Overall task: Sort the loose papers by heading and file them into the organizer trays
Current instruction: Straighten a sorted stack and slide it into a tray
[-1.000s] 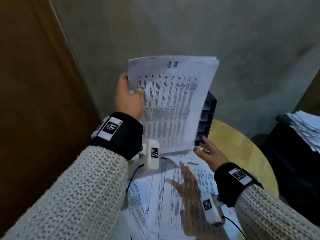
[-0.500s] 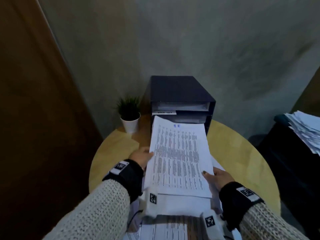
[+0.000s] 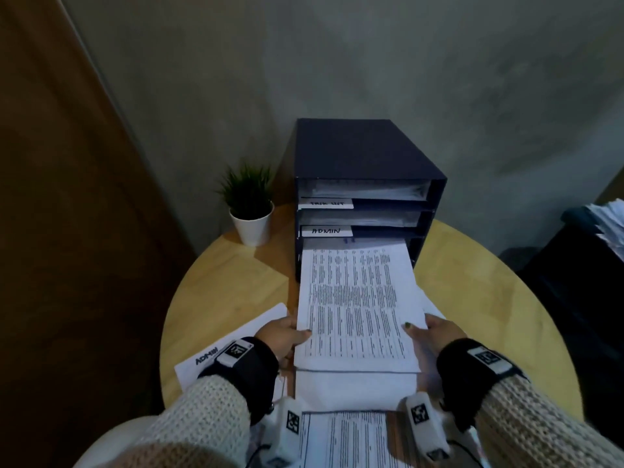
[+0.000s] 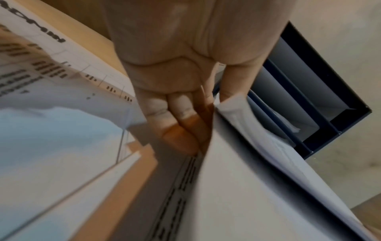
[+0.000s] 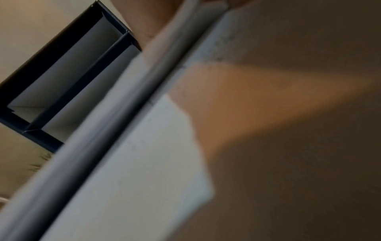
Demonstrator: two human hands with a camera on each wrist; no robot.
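Observation:
A stack of printed papers (image 3: 354, 309) lies flat between my hands, its far edge inside the third slot of the dark organizer (image 3: 364, 153), just under the tray labelled ADMIN (image 3: 326, 231). My left hand (image 3: 287, 334) grips the stack's left edge, thumb on top; in the left wrist view its fingers (image 4: 181, 124) lie under the papers (image 4: 257, 187). My right hand (image 3: 435, 332) grips the right edge, thumb on top. The right wrist view shows the blurred stack edge (image 5: 128, 114) and the organizer (image 5: 62, 78). More loose sheets (image 3: 351, 440) lie near me.
A round wooden table (image 3: 489, 315) holds everything. A small potted plant (image 3: 251, 204) stands left of the organizer. A sheet headed ADMIN (image 3: 216, 349) lies under my left wrist. A dark unit with a paper pile (image 3: 607, 224) is at the right. A wall stands behind.
The stack, held upright by my left hand alone a second ago, has been laid flat, taken by both hands and slid forward until its far edge entered the organizer slot.

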